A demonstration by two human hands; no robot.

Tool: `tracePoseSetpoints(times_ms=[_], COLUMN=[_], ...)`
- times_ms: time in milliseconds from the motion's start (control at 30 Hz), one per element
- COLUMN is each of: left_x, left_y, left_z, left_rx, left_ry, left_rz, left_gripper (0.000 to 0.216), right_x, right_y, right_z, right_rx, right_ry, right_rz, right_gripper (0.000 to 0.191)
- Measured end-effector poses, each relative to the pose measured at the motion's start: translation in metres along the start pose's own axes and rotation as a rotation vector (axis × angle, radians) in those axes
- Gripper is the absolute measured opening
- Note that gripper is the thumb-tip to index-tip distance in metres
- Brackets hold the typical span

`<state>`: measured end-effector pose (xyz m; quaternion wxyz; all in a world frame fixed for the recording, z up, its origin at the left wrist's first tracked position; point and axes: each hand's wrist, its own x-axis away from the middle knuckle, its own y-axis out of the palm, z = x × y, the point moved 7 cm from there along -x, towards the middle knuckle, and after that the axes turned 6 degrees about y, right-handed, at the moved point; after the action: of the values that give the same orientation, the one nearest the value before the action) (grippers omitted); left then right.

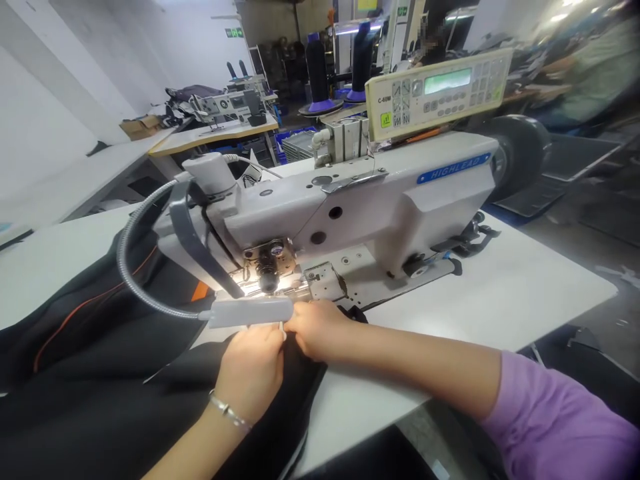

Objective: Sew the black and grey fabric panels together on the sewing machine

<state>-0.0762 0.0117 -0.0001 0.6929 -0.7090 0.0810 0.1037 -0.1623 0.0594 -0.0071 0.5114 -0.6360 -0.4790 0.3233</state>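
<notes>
Black fabric (165, 353) with orange piping lies over the sewing machine's bed and spreads to the left and towards me. My left hand (253, 363), a bracelet on its wrist, is closed on the fabric just in front of the needle area. Close against it, my right hand (320, 330) has its fingers curled on the same fabric. A grey lamp head (250, 312) on a flexible neck hides some fingertips. Behind it, the lit presser foot area (270, 277) of the white sewing machine (360, 213) is partly covered.
A control panel (440, 93) sits atop the machine, with black thread cones (316, 73) behind it. The white tabletop (480, 300) extends to the right. Another sewing machine (225, 107) stands on a table at the back left. A blurred person (595, 73) is at the far right.
</notes>
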Motion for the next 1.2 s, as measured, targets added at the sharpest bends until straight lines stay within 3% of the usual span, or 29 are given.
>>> tracePoseSetpoints(times_ms=[300,633,833,1000,1200], left_x=[-0.014,-0.019,-0.017,-0.013,-0.005], left_y=[-0.005,-0.014,-0.01,0.002,0.013], left_z=[-0.006,-0.012,-0.013,-0.034,-0.087], left_rx=[-0.078,-0.153,-0.152,0.043,0.557], left_ry=[0.079,0.232,0.233,0.056,-0.526], left_rz=[0.13,0.197,0.183,0.061,-0.122], left_gripper=[0.024,0.025,0.028,0.033,0.042], right_x=[-0.01,-0.009,-0.009,-0.001,-0.002], right_y=[0.005,0.006,0.004,-0.006,0.002], right_z=[0.01,0.003,0.002,-0.009,-0.007], right_rx=[-0.029,0.016,0.031,0.102,0.106], right_ry=[0.026,-0.022,-0.031,-0.233,-0.302], right_rz=[0.083,0.159,0.197,0.273,0.199], right_gripper=[0.011,0.009,0.011,0.019,0.015])
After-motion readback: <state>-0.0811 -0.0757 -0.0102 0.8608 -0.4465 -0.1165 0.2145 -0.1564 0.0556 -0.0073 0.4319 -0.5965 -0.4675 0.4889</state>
